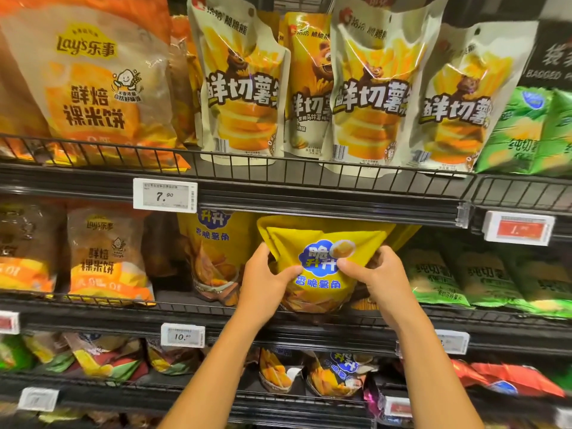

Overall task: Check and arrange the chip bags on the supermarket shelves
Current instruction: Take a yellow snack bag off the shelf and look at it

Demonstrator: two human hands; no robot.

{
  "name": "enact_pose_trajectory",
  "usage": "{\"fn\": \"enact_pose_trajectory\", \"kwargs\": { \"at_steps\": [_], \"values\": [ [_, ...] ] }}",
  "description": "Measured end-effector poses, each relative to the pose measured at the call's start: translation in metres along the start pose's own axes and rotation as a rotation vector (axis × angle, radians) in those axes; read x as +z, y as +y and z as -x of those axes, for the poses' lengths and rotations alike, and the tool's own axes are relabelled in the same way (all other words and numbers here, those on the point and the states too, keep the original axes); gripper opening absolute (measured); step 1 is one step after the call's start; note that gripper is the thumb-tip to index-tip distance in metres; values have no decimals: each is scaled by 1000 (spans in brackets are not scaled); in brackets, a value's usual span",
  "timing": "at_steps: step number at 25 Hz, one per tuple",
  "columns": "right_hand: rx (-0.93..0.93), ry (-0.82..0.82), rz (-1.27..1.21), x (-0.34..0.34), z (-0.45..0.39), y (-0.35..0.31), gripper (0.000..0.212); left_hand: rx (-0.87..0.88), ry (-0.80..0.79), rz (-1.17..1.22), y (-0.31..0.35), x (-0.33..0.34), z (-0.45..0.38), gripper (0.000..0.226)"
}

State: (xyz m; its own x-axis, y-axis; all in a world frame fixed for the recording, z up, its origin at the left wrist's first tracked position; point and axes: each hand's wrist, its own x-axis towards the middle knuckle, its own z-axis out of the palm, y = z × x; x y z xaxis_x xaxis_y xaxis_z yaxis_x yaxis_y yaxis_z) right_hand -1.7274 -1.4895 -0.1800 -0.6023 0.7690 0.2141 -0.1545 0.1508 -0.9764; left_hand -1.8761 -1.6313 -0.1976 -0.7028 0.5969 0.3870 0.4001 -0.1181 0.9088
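Hands [322, 274] around one yellow bag [322, 243]

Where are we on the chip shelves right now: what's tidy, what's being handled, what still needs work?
Looks done: the cream bear bags on the top shelf stand upright in a row, facing out. In hand: the left hand and right hand both grip the yellow chip bag on the middle shelf. Left: the bags on the lower shelf lie tilted and jumbled.
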Motion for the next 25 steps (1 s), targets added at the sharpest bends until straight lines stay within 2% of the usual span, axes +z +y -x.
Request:
{"fn": "enact_pose_trajectory", "kwargs": {
  "at_steps": [4,6,11,15,20,25],
  "values": [
    [-24,-96,15,-9,14,2,63,3,-12,66,-11,-5,13,37],
    [-39,-89,8,-11,19,3,67,7,-22,92,-14,-10,15,44],
    [-191,49,28,-1,29,7,49,-39,-214,133,-22,-24,15,55],
    [-296,165,-45,6,30,-14,47,-52,-269,3,-27,-31,11,83],
    [-313,169,-134,17,44,-35,46,-48,-326,-66,-24,-35,11,111],
    [-318,165,-187,24,64,-46,41,-19,-375,-56,-23,-48,19,111]
  ]
}}
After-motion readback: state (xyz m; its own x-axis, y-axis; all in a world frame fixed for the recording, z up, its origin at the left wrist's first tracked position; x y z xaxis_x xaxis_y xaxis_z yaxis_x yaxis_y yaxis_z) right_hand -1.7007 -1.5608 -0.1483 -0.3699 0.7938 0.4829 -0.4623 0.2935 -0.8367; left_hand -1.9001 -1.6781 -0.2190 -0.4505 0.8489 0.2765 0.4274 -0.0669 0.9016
